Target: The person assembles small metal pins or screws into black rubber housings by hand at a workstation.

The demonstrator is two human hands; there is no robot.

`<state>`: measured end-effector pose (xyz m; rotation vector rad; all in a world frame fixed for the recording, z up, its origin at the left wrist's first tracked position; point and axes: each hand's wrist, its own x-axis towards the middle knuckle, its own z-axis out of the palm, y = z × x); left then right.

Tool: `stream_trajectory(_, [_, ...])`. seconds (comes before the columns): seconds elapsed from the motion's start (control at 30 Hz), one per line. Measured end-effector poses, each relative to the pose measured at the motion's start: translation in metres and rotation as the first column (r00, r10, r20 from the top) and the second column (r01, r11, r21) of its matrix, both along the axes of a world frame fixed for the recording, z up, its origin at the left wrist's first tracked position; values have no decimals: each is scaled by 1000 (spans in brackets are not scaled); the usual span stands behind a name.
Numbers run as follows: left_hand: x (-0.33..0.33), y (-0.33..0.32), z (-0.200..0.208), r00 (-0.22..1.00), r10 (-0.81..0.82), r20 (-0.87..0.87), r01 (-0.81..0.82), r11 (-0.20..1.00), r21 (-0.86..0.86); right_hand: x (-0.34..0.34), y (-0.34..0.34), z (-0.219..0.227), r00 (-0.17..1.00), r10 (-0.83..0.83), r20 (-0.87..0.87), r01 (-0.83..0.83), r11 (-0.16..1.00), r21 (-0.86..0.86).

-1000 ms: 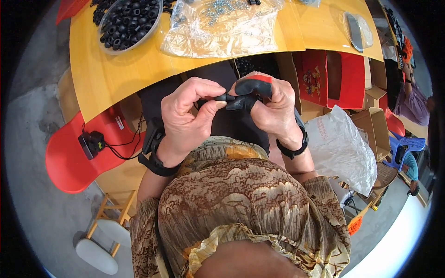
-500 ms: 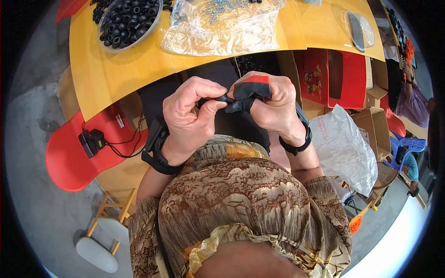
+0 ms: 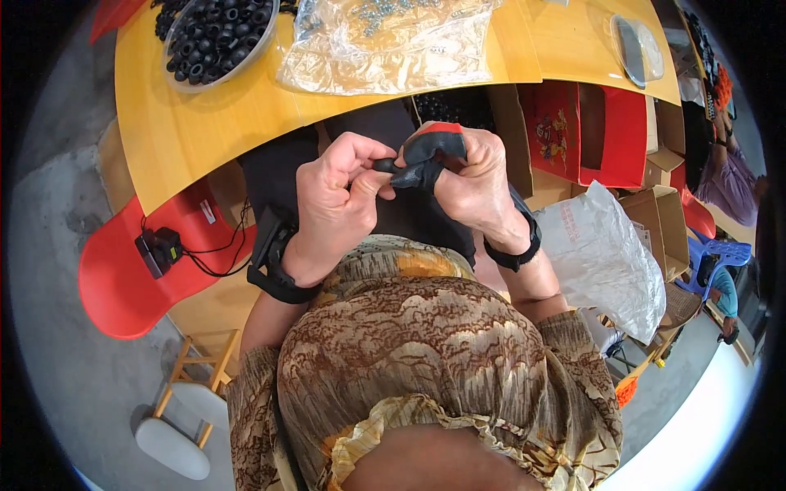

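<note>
Above my lap, just off the near table edge, my two hands meet at a small rounded black piece [image 3: 384, 165]. My left hand [image 3: 334, 196] pinches it between thumb and fingertips. From the other side my right hand [image 3: 475, 176] presses on the same piece, its thumb and forefinger wrapped in black finger covers [image 3: 434, 147], one with a red band. The covers partly hide the piece, so its exact kind cannot be made out. On the table, a clear plastic bowl [image 3: 194, 87] holds many small black ring-like parts [image 3: 219, 41].
The yellow table [image 3: 176, 135] spans the far side, bearing a clear plastic bag [image 3: 385, 65] with small metal pieces and a clear lid-like tray [image 3: 637, 51]. To the left stands a red chair [image 3: 119, 282] with a black device. Red box [image 3: 621, 135], cartons and a plastic sack [image 3: 606, 254] lie right.
Both hands have shifted slightly to the left. My left fingers have changed their grasp, and the black piece now shows as a rounded end between the hands.
</note>
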<state>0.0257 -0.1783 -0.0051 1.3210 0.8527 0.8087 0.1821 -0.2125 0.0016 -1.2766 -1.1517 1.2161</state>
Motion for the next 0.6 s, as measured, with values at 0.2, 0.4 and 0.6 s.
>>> stream_trajectory(0.2, [3,-12,-11,998,19,52,-17,999,-37,0,-7,-6,1000,-6,17,7,999,-36])
stream_trajectory(0.4, [5,-17,-14,990,37,137,-29,998,-59,3,-10,-6,978,-5,-208,-37,980,-196])
stream_trajectory(0.6, [-4,-11,-15,997,-30,72,19,988,150,0,-16,0,962,-12,-274,-65,961,-267])
